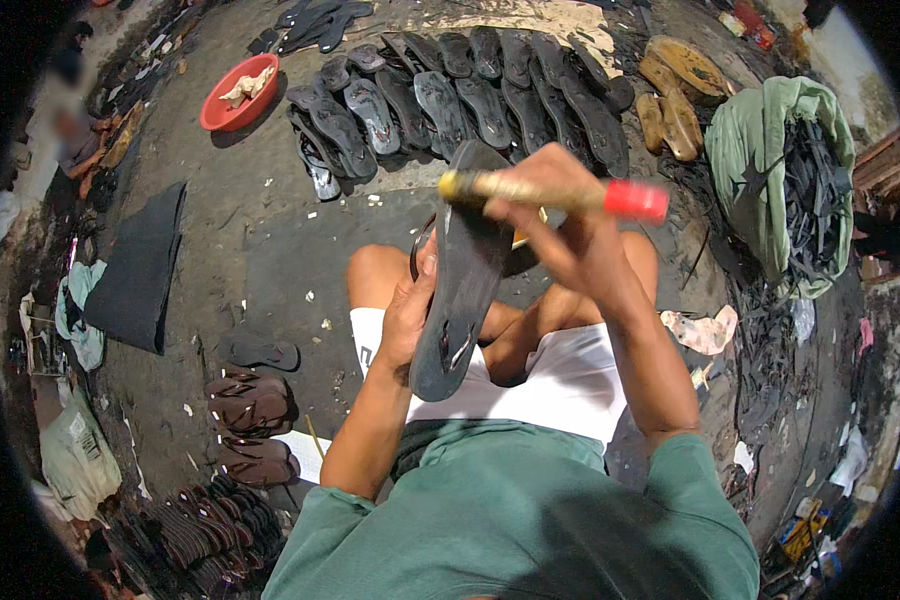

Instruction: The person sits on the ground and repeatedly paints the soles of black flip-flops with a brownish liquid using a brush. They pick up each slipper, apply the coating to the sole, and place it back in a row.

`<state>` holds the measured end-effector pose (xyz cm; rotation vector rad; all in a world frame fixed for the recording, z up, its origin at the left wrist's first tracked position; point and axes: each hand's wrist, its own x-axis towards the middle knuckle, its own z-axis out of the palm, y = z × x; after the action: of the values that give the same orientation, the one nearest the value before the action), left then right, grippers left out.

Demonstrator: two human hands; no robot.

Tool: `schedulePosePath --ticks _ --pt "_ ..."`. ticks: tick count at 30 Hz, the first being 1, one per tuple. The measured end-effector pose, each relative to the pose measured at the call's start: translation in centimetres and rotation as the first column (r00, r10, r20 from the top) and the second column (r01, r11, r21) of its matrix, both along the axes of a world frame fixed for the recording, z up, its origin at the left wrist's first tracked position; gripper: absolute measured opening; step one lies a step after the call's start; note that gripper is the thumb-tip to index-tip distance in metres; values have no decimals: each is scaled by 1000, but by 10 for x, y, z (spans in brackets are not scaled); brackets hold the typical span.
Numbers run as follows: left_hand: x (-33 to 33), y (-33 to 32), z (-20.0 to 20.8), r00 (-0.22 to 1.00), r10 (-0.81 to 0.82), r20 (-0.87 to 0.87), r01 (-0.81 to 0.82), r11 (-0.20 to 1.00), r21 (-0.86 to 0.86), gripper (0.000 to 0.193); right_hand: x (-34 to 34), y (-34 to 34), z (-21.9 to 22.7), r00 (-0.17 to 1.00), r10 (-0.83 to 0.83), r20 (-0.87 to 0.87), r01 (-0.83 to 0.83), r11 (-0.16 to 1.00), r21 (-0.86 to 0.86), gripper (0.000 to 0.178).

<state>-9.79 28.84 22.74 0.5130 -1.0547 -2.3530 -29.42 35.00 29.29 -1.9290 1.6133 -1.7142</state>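
Observation:
My left hand [407, 315] grips a dark flip-flop [467, 270] by its edge, above my lap. The flip-flop stands tilted, its flat sole turned toward me and its strap showing on the left side. My right hand [568, 225] is closed around a stick-shaped tool [545, 193] with a tan shaft, a yellow end and a red end. The tool lies across the upper part of the sole and is blurred by motion. Its exact kind cannot be made out, nor whether it touches the sole.
Rows of dark flip-flops [435, 100] lie ahead. A red basin [240, 95] holds a pale cloth. Wooden foot forms [670, 120] and a green sack [750, 180] of black strips stand right. Brown flip-flops [248, 400] and a black sheet [140, 270] lie left. Another person [75, 135] is far left.

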Motion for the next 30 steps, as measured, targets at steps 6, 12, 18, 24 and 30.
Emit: schedulePosePath --ticks 6,12,18,24,30 --pt "-5 5 3 981 59 -187 -50 997 54 54 35 21 0 980 175 89 -184 977 105 21" --pt "8 9 11 1000 12 -11 -13 993 -118 52 -11 0 29 918 -276 285 232 956 177 23" --pt "6 4 14 989 89 -116 -97 993 -64 46 27 18 27 880 -167 445 155 986 63 23" --pt "10 10 17 968 89 -237 -93 996 -3 47 7 12 21 769 -441 463 378 898 226 22" --pt "-4 -1 20 929 115 -351 -54 982 180 45 76 42 -10 848 -237 474 257 966 24 15"
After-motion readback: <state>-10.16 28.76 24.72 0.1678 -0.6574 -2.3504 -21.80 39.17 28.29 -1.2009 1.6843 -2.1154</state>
